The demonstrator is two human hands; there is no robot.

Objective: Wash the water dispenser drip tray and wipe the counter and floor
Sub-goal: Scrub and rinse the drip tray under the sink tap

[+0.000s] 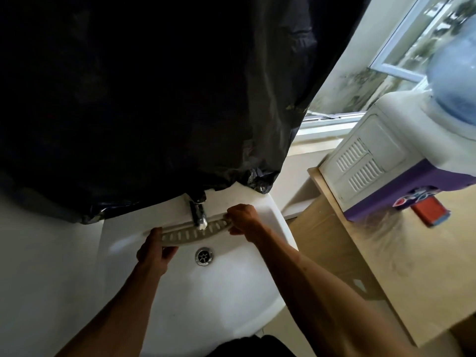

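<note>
A curved, slotted white drip tray (195, 234) is held level over the white sink (226, 292), right under the chrome tap (197, 213). My left hand (154, 249) grips the tray's left end, with fingers curled round its near edge. Its right end is held by my right hand (243, 219), fingers curled over it. No running water can be made out. The drain (204, 255) lies just below the tray. The white and purple water dispenser (394, 161) stands on the wooden counter (401, 266) to the right.
A large black plastic sheet (154, 99) hangs over the wall above the sink, down to the tap. A red and blue sponge (431, 211) lies on the counter beside the dispenser. A window (401, 63) is at the back right. The blue bottle (456, 81) tops the dispenser.
</note>
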